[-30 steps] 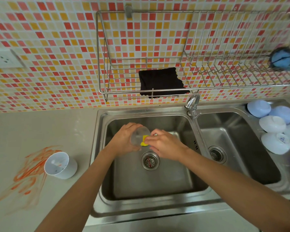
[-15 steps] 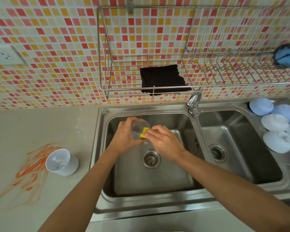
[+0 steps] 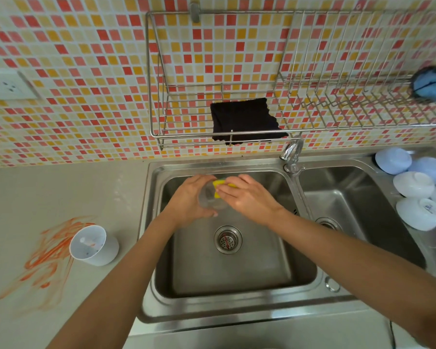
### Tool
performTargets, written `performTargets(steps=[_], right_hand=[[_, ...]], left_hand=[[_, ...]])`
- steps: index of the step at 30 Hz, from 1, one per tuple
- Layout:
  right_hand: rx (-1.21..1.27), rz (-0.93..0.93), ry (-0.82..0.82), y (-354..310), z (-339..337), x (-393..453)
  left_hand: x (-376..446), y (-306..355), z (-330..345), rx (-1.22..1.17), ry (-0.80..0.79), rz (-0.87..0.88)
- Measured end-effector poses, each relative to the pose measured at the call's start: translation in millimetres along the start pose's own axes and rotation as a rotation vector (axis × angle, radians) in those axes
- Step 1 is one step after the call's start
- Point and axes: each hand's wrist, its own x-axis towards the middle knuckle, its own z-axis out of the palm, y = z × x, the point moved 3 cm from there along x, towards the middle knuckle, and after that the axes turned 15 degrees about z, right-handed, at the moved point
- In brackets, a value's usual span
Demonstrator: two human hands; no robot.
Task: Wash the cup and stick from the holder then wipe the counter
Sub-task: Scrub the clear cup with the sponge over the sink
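Over the left sink basin [image 3: 237, 270], my left hand [image 3: 188, 200] grips a clear cup [image 3: 210, 199] lying on its side. My right hand [image 3: 249, 199] presses a yellow sponge [image 3: 218, 187] against the cup's mouth. A white holder [image 3: 93, 245] stands on the counter left of the sink, with a thin stick [image 3: 86, 241] lying inside it. Orange smears [image 3: 45, 258] cover the counter [image 3: 48, 197] around and left of the holder.
A black cloth [image 3: 246, 120] hangs in the wire wall rack [image 3: 312, 122] above the tap [image 3: 292, 154]. Several white and pale blue bowls [image 3: 417, 195] sit upside down right of the second basin [image 3: 358, 205]. A blue scrubber [image 3: 429, 83] rests at the rack's right end. A wall socket [image 3: 4, 85] is at far left.
Both hands with the cup and sponge have shifted slightly toward the back of the basin; the sponge now rubs at the cup's rim. The holder has not moved.
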Motion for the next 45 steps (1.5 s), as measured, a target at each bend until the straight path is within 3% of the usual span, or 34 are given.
performTargets(steps=[2,5,7,11,17,22,26,28,30,33,35,38,40,42,45], right_hand=[[0.13,0.128,-0.081,-4.9,5.9,-4.5],[0.471,0.36,-0.372,-13.1,17.1,-14.4],[0.519,0.367,-0.469,-10.7,15.6,-15.4],[0.206,0.101,-0.374,2.8,5.5,-0.3],[0.115,-0.019,-0.275,3.1,10.8,-5.3],[0.022,0.041,-0.003,-4.2,11.8,-12.4],[0.049,0.104,0.066,-16.4,8.2,-11.4],[0.066,0.136,0.054,-18.7,7.3,-9.7],[0.1,0.158,0.022,-18.9,11.4,-8.9],[0.277,0.145,-0.175,-20.6,19.6,-8.5],[0.256,0.07,-0.303,-23.7,20.3,-5.7],[-0.024,-0.027,-0.279,-14.3,11.5,4.9],[-0.051,0.022,-0.239,-5.3,4.7,8.2],[0.036,0.097,-0.262,-5.2,9.5,2.5],[0.273,0.111,-0.449,-9.1,21.0,-6.6]], left_hand=[[1.8,-2.4,-3.7,-0.001,0.0,0.001],[-3.6,-9.6,0.3,-0.003,-0.035,-0.04],[-8.6,-10.6,7.2,-0.008,-0.073,-0.042],[-2.5,-5.4,7.0,-0.069,-0.045,-0.043],[2.3,-8.2,-1.9,-0.076,-0.112,-0.056],[-1.6,-14.2,1.3,-0.221,-0.09,-0.177],[-5.7,-13.7,5.3,-0.013,0.014,-0.118],[-7.9,-8.2,2.7,0.17,0.131,-0.073],[-8.9,-4.0,1.0,0.198,0.175,-0.039],[-10.0,-4.8,0.8,0.157,0.109,0.029],[-11.7,-6.6,2.4,0.112,0.059,0.032],[-8.6,-5.6,3.9,0.031,0.026,-0.008],[-3.0,-4.0,2.2,-0.003,0.027,-0.029],[1.1,-1.0,-0.2,-0.005,0.005,-0.042],[1.0,1.5,7.3,0.025,-0.071,-0.014]])
